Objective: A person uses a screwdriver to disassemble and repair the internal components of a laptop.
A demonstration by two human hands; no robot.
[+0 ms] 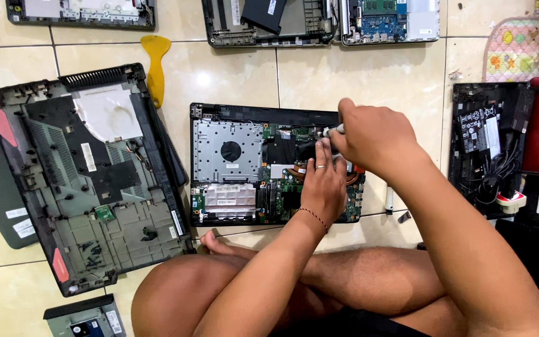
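Head view — both hands (344, 156) work a screwdriver (334, 131) into the opened laptop (232, 165).

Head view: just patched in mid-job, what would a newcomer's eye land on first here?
The opened laptop at centre on the tiled floor, its circuit board bare, with both hands over its right half: the right hand grips a screwdriver, the left hand rests on the board. To the left lies a big dark bottom cover, a yellow pry tool above it.

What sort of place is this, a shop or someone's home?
Probably an informal laptop repair spot on a tiled floor. An opened laptop lies before the seated person, a removed laptop base cover beside it, and more dismantled laptops along the top.
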